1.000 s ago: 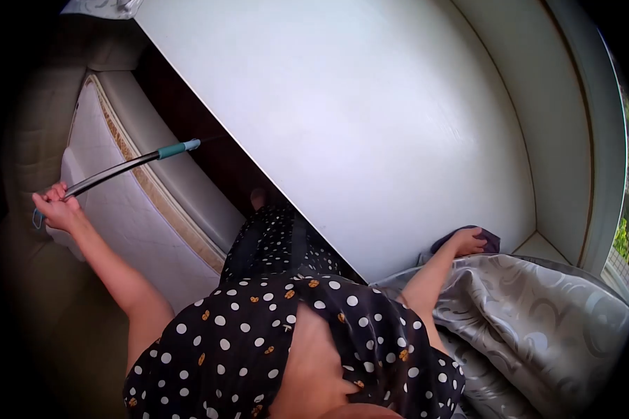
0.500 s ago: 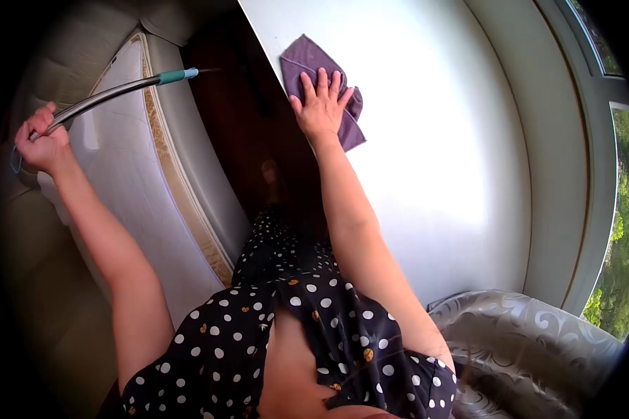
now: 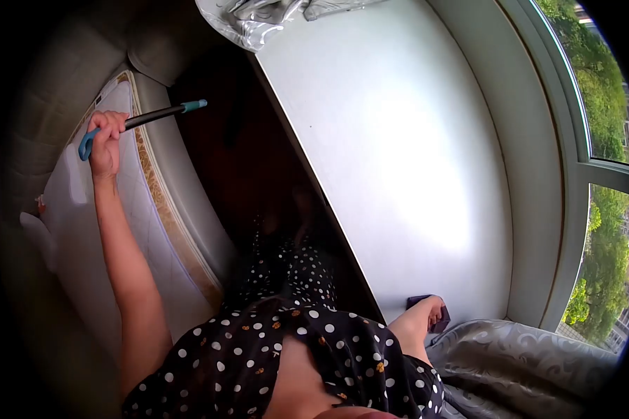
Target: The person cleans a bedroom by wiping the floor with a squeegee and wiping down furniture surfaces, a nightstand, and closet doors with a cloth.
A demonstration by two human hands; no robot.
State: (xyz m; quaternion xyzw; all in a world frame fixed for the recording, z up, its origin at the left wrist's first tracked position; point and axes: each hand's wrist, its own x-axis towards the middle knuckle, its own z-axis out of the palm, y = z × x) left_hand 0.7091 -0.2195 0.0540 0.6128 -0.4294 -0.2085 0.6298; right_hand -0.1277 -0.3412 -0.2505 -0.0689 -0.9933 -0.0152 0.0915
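My left hand [image 3: 106,136] is wrapped round a dark metal pole [image 3: 154,115] with a blue loop at its near end and a teal collar further along. The pole is raised over the bed side, and beyond the collar I cannot make out its lower part. At the near end of a white windowsill ledge [image 3: 370,140], my right hand [image 3: 430,309] is on a folded purple cloth [image 3: 440,320]. Its fingers look curled over the cloth, partly hidden by the hand itself.
A mattress [image 3: 112,209] in a padded bed frame lies to the left. The dark floor [image 3: 223,140] runs between bed and ledge. Silvery patterned curtains gather at the ledge's near end [image 3: 510,349] and far end [image 3: 258,17]. A window [image 3: 594,91] is on the right.
My right hand and the cloth have moved from the far left of the ledge to its near right end. My left hand has shifted right with the pole. The view has turned.
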